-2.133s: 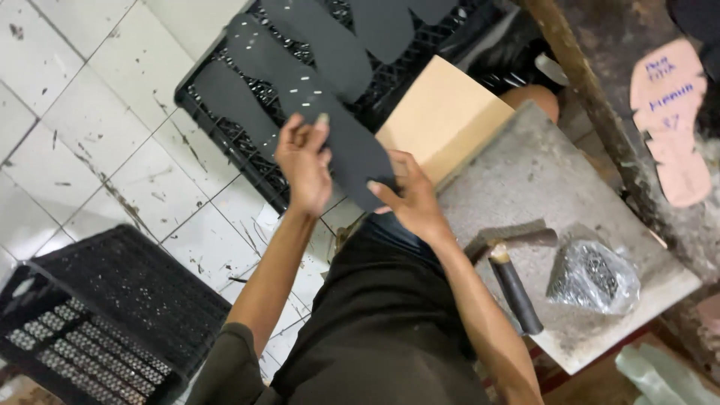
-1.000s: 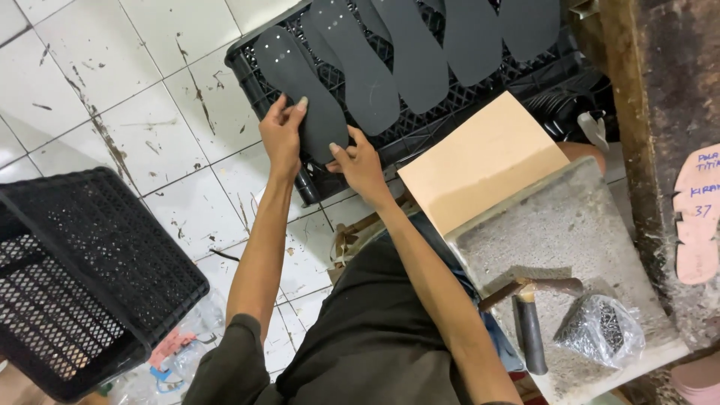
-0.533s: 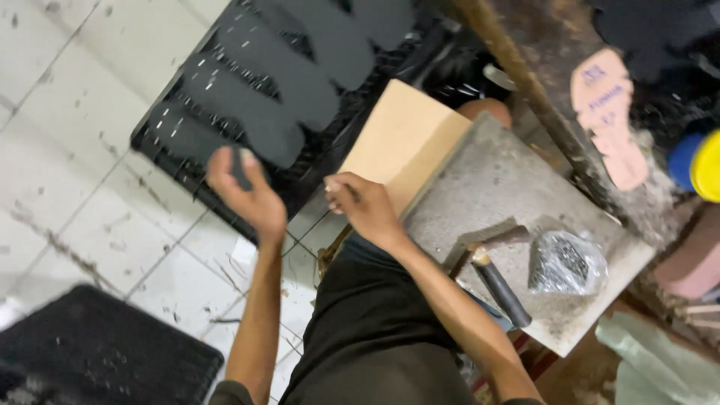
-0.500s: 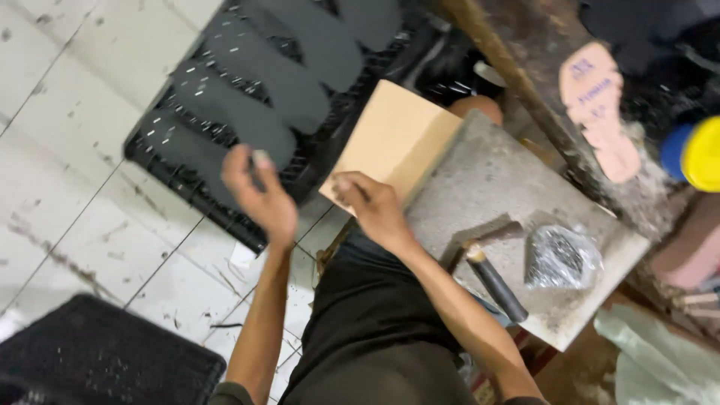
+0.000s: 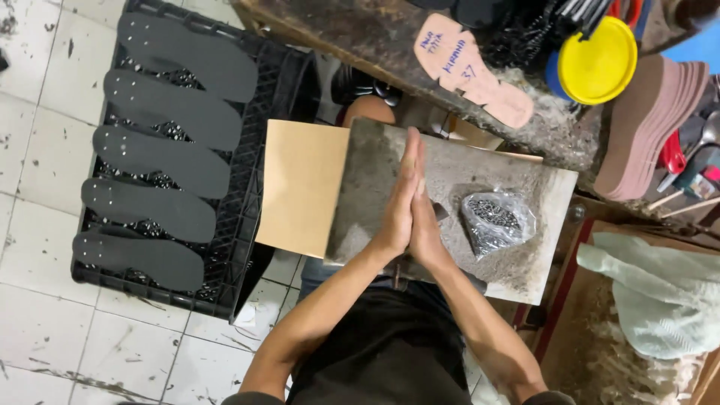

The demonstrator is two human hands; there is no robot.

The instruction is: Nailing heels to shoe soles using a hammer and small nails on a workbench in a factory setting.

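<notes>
My left hand (image 5: 398,196) and my right hand (image 5: 428,227) are pressed flat together, palm to palm, fingers straight and pointing away from me. They hold nothing. They hover over a grey stone slab (image 5: 517,262) resting on my lap. A clear plastic bag of small metal nails (image 5: 495,222) lies on the slab just right of my hands. A tan board (image 5: 300,187) sticks out from under the slab's left side. Further left, several black shoe soles (image 5: 166,112) lie side by side across a black plastic crate (image 5: 251,202).
A pink insole (image 5: 471,69) lies on the rough workbench beyond the slab. A yellow lid (image 5: 597,64) and a stack of brown soles (image 5: 651,129) sit at the upper right. Pale green cloth (image 5: 660,300) lies at the right. White floor tiles (image 5: 45,315) surround the crate.
My hands set a black sole on the crate, pulled back from it, and have come together palm to palm over the slab. The view has swung to the right.
</notes>
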